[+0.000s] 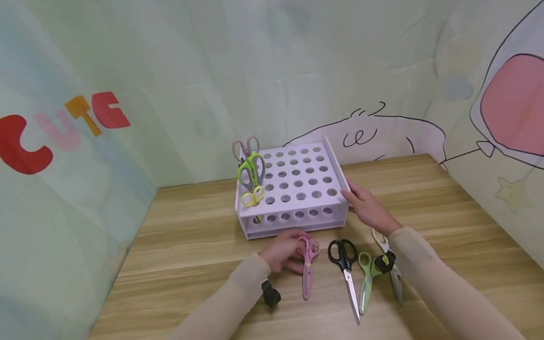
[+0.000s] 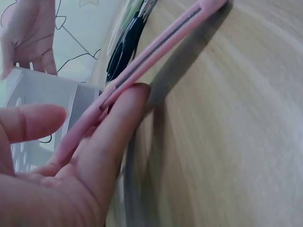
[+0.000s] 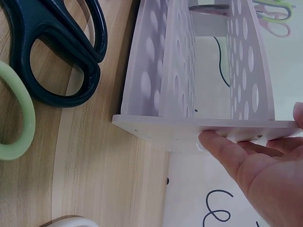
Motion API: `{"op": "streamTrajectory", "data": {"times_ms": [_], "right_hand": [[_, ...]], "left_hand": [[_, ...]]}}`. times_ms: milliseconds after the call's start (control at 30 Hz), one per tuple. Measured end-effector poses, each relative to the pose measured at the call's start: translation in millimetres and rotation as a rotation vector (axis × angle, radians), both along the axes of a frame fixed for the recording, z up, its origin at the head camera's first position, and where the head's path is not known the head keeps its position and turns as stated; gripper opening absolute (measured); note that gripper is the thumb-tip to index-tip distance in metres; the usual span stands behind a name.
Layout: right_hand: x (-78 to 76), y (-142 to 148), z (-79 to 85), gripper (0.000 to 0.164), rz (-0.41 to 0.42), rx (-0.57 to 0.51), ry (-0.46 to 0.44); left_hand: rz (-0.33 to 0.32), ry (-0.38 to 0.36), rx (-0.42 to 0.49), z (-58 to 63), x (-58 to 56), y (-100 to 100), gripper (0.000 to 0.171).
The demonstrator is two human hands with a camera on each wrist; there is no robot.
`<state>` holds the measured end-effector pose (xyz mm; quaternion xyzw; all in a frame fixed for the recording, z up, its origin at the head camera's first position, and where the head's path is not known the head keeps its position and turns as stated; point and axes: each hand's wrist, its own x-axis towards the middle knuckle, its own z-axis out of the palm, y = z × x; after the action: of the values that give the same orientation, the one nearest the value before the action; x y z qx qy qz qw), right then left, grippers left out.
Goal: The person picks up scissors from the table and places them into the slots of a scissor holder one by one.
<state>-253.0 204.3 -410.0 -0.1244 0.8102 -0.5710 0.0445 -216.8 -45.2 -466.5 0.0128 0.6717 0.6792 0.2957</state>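
Note:
Pink scissors (image 1: 308,264) point toward the near side, with my left hand (image 1: 287,252) at their handles. In the left wrist view my fingers (image 2: 111,127) lie against the pink scissors (image 2: 147,56), while the thumb (image 2: 38,122) stands apart. A shadow falls on the table beside them. My right hand (image 1: 369,208) grips the right side panel of a white holed rack (image 1: 293,206); its fingers (image 3: 227,156) lie along the outer face, thumb at the edge. Grey-pink (image 1: 245,145), green-grey (image 1: 251,172) and yellow-handled scissors (image 1: 253,196) stand in the rack's left holes.
Black-handled scissors (image 1: 346,271), light green scissors (image 1: 366,288) and white-handled scissors (image 1: 395,278) lie on the wooden table (image 1: 191,245), right of the pink pair. The right forearm passes over the white-handled ones. A printed cloth (image 1: 272,71) rises behind the rack.

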Motion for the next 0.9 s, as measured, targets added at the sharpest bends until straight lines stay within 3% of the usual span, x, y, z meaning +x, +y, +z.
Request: {"op": "streamTrajectory", "data": {"times_ms": [233,367,633,767,900], "right_hand": [[0.3,1,0.5,0.057,-0.003,0.01,-0.002],[0.8,0,1.3,0.057,-0.001,0.011,-0.001],[-0.1,-3,3.4,0.056,-0.004,-0.013,0.005],[-0.9,-2,1.5,0.056,0.009,-0.031,0.01],[-0.3,-1,-0.7,0.057,0.008,-0.023,0.01]], "left_hand": [[-0.006,-0.013,0.06,8.4,-1.4,-7,0.037],[0.005,-0.009,0.092,13.2,-4.3,-12,0.04],[-0.014,0.072,0.135,24.1,-8.4,-23,0.034],[0.002,0.093,0.153,26.2,-6.6,-24,0.034],[0.036,0.159,0.126,24.7,-3.3,-24,0.04]]}}
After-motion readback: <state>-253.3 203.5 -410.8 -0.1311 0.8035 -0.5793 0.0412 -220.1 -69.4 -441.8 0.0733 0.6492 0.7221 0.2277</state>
